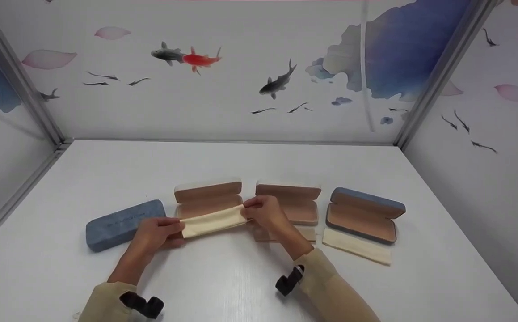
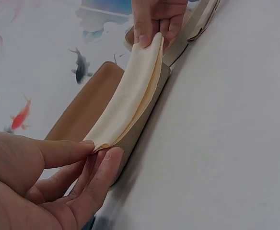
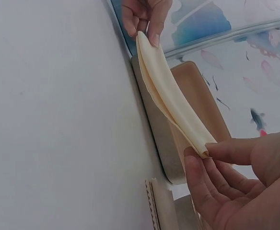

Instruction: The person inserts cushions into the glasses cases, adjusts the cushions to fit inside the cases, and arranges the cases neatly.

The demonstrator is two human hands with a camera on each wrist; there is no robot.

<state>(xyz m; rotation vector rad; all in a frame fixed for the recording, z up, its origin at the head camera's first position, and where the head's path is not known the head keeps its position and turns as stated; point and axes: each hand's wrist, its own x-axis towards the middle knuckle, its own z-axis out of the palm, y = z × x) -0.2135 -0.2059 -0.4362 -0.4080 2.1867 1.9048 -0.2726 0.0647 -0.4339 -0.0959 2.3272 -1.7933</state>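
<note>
A folded cream cloth [image 1: 214, 221] is stretched between both hands, in front of an open glasses case [image 1: 208, 193] with a tan lining. My left hand [image 1: 157, 231] pinches its left end between thumb and fingers. At the other end my right hand [image 1: 265, 213] pinches it the same way. In the left wrist view the cloth [image 2: 128, 96] shows its layered folds along one edge, and part of the case's lining [image 2: 89, 103] appears behind it. From the right wrist, the cloth [image 3: 171, 91] slants across the open case [image 3: 152, 112], hiding part of it.
A shut blue glasses case [image 1: 120, 226] lies at the left. Right of the hands stand another open case [image 1: 303, 212], partly hidden by the right hand, and an open blue case [image 1: 364, 219]. Folded cloths [image 1: 357, 246] lie in front of these two.
</note>
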